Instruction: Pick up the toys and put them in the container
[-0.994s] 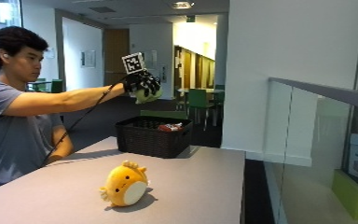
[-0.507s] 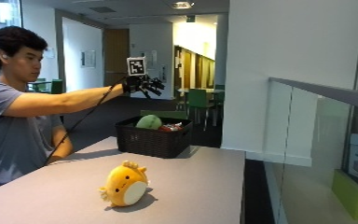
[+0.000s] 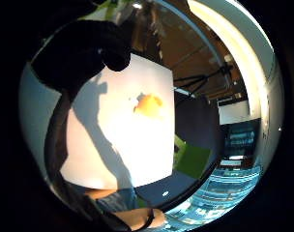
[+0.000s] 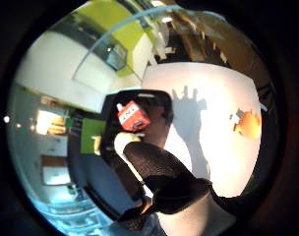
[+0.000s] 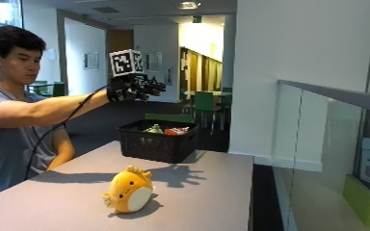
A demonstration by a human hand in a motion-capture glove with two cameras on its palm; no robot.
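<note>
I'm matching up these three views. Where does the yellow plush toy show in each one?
Outside view: yellow plush toy lies on the table's near end, well short of the black basket.
Thumb side palm view: on the table, beyond the basket.
Little finger side palm view: mid-table.
Shared landmark: the white tabletop.

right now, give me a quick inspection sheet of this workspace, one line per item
surface: pale table, sunlit, with the raised hand's shadow cast on it.
job's things: black basket at the far end of the table, holding a green toy and a red toy; yellow plush toy on the table nearer the camera, apart from the basket.
clutter: nothing seen.
grippers: gloved right hand raised high above the basket, fingers spread, holding nothing.
cables: leaving the glove's own lead aside, nothing seen.
surroundings: glass railing beside the table; green chairs in the room behind.
</note>
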